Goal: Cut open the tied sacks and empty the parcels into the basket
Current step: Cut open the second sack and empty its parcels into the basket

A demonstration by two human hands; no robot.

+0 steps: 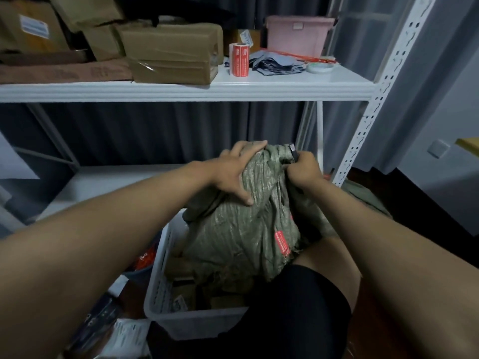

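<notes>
A green woven sack with a red label hangs upended over the white slotted basket, its mouth down inside it. My left hand lies spread over the sack's raised bottom end, thumb pressing its side. My right hand grips a bunched corner of the sack together with a small dark tool. Brown parcels lie in the basket under the sack. What is still inside the sack is hidden.
A white metal shelf stands close in front, with cardboard boxes, a red label roll, grey mailers, a tape roll and a pink bin. Another green sack lies to the right. Loose packets lie on the floor left of the basket.
</notes>
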